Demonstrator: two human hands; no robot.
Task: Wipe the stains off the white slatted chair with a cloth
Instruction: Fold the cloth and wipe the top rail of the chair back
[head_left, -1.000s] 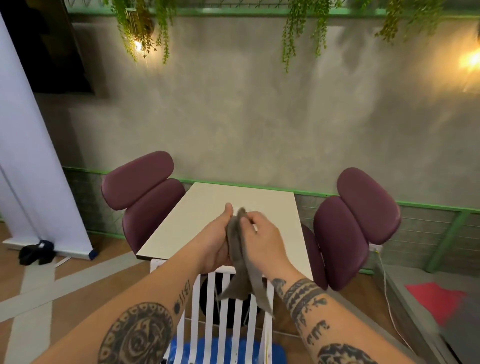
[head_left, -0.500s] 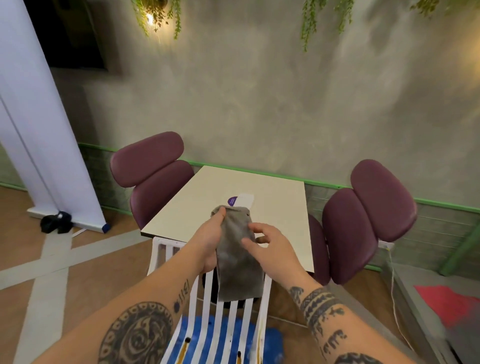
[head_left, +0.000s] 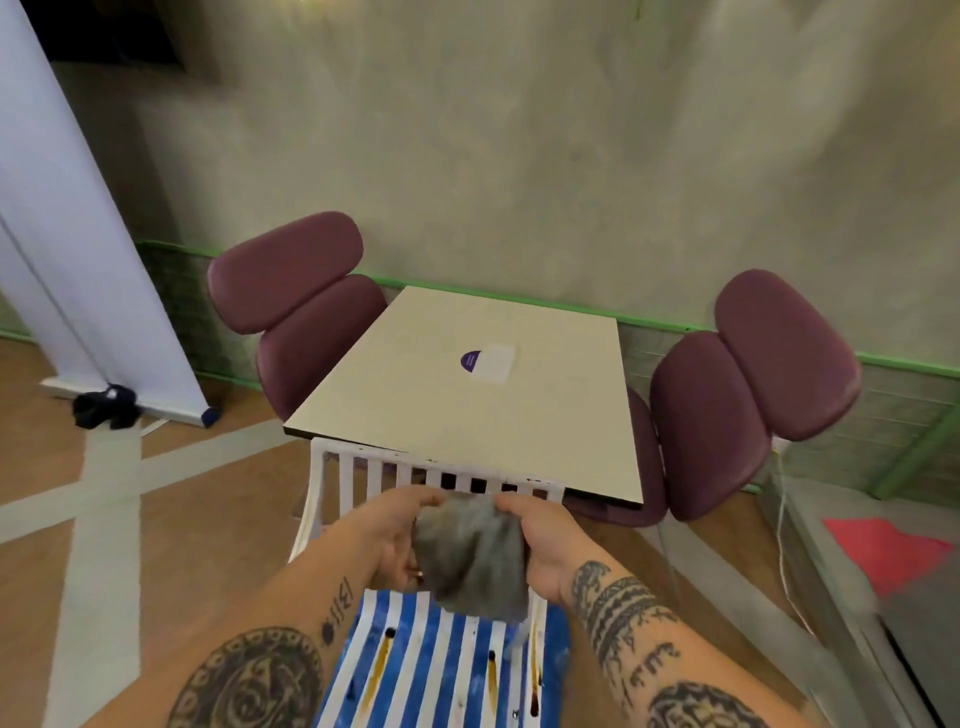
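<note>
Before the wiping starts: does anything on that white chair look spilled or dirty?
Yes. The white slatted chair has dark brown stains running in drips down several seat slats, on the left, middle and right. Both the left hand and right hand hold the grey cloth above the seat.

Grey crumpled cloth hides part of the white slatted chair; the seat runs off the bottom edge. Purple-and-white table label print illegible.
</note>
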